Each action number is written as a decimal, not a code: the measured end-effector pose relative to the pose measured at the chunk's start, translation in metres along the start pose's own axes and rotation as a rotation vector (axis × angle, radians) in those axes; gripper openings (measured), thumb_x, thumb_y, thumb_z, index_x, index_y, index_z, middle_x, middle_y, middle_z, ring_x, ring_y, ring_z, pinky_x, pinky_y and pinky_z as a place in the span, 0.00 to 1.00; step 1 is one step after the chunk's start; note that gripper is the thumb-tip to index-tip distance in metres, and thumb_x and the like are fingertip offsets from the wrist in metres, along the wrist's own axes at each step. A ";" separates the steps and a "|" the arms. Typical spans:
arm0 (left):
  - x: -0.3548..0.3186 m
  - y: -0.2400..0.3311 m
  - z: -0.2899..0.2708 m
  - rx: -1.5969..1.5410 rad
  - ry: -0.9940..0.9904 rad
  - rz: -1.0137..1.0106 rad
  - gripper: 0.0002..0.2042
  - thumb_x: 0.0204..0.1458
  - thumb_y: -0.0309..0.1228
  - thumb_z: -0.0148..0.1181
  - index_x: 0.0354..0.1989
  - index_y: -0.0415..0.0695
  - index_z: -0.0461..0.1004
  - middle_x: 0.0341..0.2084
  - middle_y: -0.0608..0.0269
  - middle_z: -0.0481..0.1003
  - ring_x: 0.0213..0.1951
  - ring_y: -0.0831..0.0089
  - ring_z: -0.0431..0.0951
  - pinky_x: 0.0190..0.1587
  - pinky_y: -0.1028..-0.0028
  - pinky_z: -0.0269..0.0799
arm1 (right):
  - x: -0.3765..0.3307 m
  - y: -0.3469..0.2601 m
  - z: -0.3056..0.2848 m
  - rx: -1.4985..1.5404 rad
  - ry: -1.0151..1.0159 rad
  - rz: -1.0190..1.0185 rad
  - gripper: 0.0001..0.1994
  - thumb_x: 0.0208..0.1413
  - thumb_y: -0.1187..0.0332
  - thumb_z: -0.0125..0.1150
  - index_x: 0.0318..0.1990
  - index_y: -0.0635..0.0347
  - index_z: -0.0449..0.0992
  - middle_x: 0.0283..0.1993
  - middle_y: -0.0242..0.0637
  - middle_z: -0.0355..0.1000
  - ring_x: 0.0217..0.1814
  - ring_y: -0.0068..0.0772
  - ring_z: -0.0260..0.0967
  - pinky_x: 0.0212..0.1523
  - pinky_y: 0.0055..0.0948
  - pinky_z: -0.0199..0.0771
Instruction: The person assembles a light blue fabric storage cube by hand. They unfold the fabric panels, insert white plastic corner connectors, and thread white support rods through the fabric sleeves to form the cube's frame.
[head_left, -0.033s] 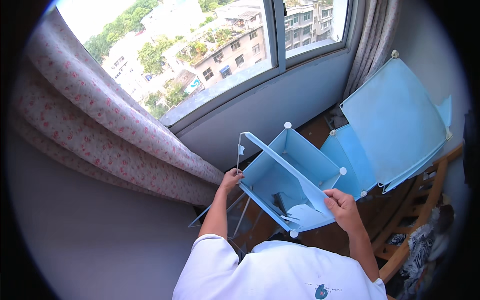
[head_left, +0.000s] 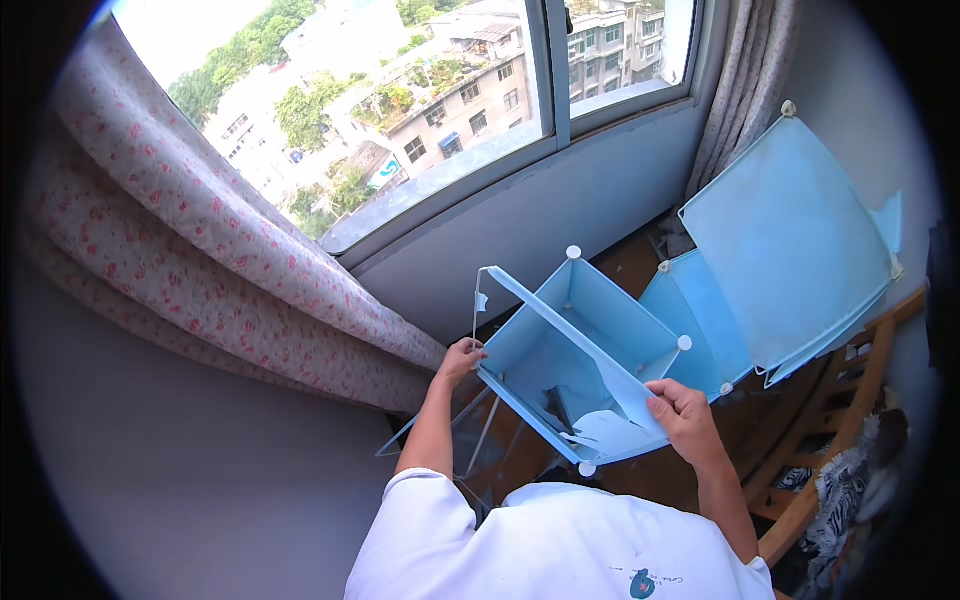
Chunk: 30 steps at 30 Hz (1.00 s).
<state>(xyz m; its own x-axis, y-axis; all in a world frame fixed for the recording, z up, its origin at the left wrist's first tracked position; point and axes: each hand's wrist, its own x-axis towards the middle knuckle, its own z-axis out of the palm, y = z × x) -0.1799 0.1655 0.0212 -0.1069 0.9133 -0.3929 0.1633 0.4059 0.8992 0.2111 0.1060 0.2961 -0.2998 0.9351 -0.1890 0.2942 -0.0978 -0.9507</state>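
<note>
A light-blue panel (head_left: 627,388) with a thin wire edge stands tilted across the open top of a blue cube-shaped storage box (head_left: 610,292). My right hand (head_left: 684,414) is closed on the panel's near right edge, thumb on top. My left hand (head_left: 461,360) pinches at the box's left corner, by the foot of the bent wire frame (head_left: 475,315); its fingertips are partly hidden. Round white connectors (head_left: 684,343) cap the box's corners. A torn, pale sheet piece (head_left: 607,430) shows at the near side, with a dark gap beside it.
More blue panels (head_left: 790,240) joined by connectors stand to the right, against the wall. A wooden slatted frame (head_left: 850,440) with furry cloth (head_left: 845,500) lies at the lower right. Floral curtain (head_left: 230,250) hangs left, beside the window (head_left: 440,190). Loose wire frames (head_left: 400,437) lean near my left forearm.
</note>
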 end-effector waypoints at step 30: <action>-0.007 -0.038 -0.012 -0.157 0.283 0.076 0.07 0.44 0.26 0.60 0.31 0.36 0.76 0.24 0.61 0.75 0.24 0.73 0.75 0.28 0.76 0.74 | 0.000 0.001 -0.003 -0.017 0.013 -0.019 0.09 0.54 0.70 0.54 0.40 0.65 0.73 0.25 0.29 0.68 0.27 0.15 0.60 0.29 0.17 0.61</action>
<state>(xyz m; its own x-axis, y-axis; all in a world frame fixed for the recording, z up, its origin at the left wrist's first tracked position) -0.1969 0.1435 -0.0080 -0.3719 0.8870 -0.2738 0.0310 0.3067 0.9513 0.2140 0.1068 0.2955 -0.2935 0.9412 -0.1671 0.3034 -0.0740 -0.9500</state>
